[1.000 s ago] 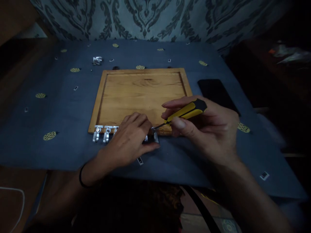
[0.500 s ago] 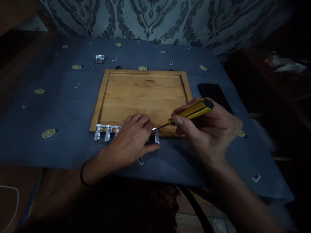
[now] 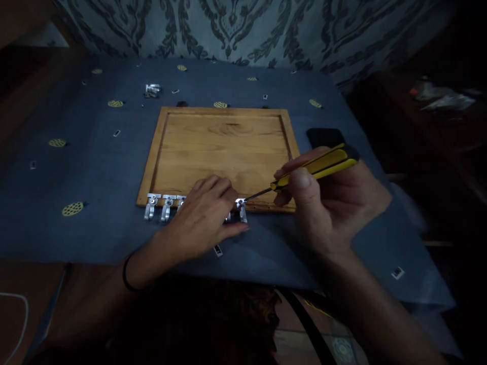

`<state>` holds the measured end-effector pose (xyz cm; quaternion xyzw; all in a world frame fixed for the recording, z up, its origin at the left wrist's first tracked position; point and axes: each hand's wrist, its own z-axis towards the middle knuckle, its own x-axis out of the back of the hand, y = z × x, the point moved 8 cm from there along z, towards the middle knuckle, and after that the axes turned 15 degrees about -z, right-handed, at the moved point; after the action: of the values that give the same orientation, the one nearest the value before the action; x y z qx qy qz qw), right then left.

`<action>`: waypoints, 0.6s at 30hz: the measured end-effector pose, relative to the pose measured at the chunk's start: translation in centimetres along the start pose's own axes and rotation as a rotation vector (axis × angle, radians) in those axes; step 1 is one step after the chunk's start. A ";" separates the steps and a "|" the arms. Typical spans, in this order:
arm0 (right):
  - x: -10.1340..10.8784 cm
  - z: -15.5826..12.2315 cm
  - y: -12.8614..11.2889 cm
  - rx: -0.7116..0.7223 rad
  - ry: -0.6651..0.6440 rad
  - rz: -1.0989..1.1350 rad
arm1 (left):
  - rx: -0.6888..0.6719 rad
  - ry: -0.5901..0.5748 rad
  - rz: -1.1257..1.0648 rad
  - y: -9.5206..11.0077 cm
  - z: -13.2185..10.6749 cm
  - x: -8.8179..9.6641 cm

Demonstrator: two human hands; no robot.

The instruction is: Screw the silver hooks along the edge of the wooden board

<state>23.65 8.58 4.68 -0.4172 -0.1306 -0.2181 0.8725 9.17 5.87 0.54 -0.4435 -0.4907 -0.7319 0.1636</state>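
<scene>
A framed wooden board (image 3: 224,147) lies on the cloth-covered table, with several shiny metal hooks (image 3: 165,208) along its near edge. My left hand (image 3: 205,215) is curled over that edge and hides part of the row. Its thumb and forefinger close around the rightmost metal hook (image 3: 242,210), the thumb at the lower end. In my right hand (image 3: 335,203) is a yellow-and-black screwdriver (image 3: 319,167), gripped by its handle between thumb and fingers. The shaft slants down to the left, its tip at the upper part of that hook.
A small pile of loose metal hooks (image 3: 152,90) lies beyond the board's far left corner. A black phone-like slab (image 3: 325,137) is partly behind my right hand. Clear plastic packaging (image 3: 449,96) sits on a dark surface at the right. The blue tablecloth (image 3: 99,172) has yellow printed spots.
My right hand has moved right, and the screwdriver handle has swung outward with its tip still at the hook. My left hand keeps its place on the hook. The whole view has shifted slightly.
</scene>
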 end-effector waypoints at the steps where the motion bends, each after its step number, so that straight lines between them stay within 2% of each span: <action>1: -0.1 0.0 0.2 -0.002 -0.018 0.003 | 0.000 -0.001 0.002 0.0 0.0 0.0; 6: -0.3 0.1 0.3 0.023 -0.049 -0.009 | -0.004 0.003 0.008 0.0 0.0 -0.1; 12: -0.7 -0.2 0.5 -0.033 -0.091 -0.022 | -0.007 0.003 0.017 0.0 0.0 -0.1; 18: -1.1 -0.2 0.3 -0.025 -0.153 -0.039 | -0.006 0.002 0.018 0.0 0.0 -0.1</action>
<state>22.84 8.84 3.90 -0.4409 -0.2026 -0.2042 0.8502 9.21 5.81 0.45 -0.4477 -0.4844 -0.7323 0.1693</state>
